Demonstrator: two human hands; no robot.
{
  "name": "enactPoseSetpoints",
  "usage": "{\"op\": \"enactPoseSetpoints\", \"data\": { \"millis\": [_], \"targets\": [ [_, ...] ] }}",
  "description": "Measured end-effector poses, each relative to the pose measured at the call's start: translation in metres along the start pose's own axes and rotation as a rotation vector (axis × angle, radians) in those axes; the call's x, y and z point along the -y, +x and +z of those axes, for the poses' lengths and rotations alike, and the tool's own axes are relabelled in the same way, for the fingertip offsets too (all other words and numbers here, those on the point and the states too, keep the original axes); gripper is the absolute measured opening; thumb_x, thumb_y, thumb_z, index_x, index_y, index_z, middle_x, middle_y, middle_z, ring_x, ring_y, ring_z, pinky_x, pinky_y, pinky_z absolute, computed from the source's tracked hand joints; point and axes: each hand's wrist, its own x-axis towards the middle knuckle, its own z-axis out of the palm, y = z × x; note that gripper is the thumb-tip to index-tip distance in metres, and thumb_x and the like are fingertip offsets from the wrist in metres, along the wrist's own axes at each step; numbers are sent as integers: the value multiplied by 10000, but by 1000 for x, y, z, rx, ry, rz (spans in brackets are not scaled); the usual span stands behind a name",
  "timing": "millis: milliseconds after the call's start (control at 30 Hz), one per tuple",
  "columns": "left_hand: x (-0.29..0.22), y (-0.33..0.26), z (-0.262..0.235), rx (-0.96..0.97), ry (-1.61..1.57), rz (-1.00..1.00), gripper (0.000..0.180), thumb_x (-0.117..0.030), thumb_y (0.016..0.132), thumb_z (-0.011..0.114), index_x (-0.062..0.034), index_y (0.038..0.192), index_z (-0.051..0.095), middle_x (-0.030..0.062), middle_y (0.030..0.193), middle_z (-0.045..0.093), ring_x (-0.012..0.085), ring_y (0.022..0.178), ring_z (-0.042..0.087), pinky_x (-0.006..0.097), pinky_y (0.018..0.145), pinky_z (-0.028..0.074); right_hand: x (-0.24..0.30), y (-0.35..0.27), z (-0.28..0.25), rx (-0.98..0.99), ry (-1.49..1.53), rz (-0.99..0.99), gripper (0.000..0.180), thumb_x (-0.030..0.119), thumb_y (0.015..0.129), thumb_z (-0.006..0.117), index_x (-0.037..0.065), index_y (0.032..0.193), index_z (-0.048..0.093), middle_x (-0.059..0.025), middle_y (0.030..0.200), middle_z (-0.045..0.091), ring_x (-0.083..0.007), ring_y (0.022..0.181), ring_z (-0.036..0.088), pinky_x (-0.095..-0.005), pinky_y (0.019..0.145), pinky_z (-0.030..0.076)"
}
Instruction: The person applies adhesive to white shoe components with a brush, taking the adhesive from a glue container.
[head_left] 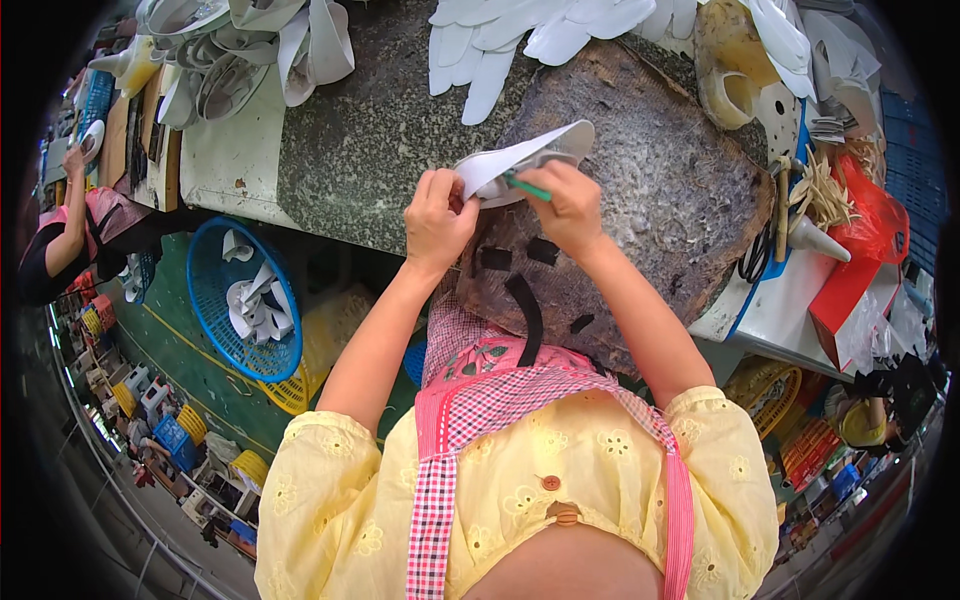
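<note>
Over the table, a white shoe upper [512, 158] is tilted between my two hands. My left hand [437, 222] pinches its near left edge, thumb and fingers pressed together. My right hand [567, 205] is closed round a thin green tool [527, 187] like a pen or slim handle, whose tip points into the upper's opening. I cannot make out that tip. Under my hands lies a worn, rough greyish-brown pad [650, 180], with black strips of tape near its front edge.
White insole-shaped pieces [545, 35] fan out at the back, and white uppers [235, 65] pile up at the far left. A blue basket [197, 300] holds white pieces. To the right are a yellowish roll [727, 80], a hammer [782, 205] and a red bag [868, 215]. A co-worker's arm [72, 225] shows at left.
</note>
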Motion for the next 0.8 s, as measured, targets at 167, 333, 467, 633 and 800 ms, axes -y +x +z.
{"op": "enactPoseSetpoints", "data": {
  "millis": [167,333,467,633,800],
  "targets": [
    [1,1,1,-25,-51,-27,175,14,659,637,-22,739,486,43,680,494,113,526,531,228,473,437,5,16,-6,144,-30,30,164,38,633,641,91,785,604,-57,653,533,-231,605,544,-305,520,420],
    [7,1,3,-56,-105,-94,161,5,681,636,-21,734,486,34,679,508,92,534,540,216,478,440,3,13,11,183,-147,-233,186,18,605,614,106,768,595,-50,672,549,-231,618,555,-320,540,435],
    [4,-5,3,-60,-93,-61,161,13,683,633,-17,740,486,35,688,513,85,541,545,214,480,443,4,24,-12,254,-41,-149,214,6,594,587,115,777,598,-43,696,563,-232,628,561,-317,554,450],
    [13,-8,6,-102,-158,-133,166,22,681,629,-19,750,483,26,692,528,76,557,556,201,489,445,-4,14,12,231,-95,-293,264,-28,555,584,108,781,603,-44,694,564,-229,635,561,-327,561,447],
    [7,-7,6,-116,-142,-163,165,17,682,631,-21,747,485,24,688,529,72,547,553,202,483,446,-1,24,-11,316,30,-232,205,1,593,580,101,772,596,-46,675,543,-234,635,557,-324,545,439]
  ]
}}
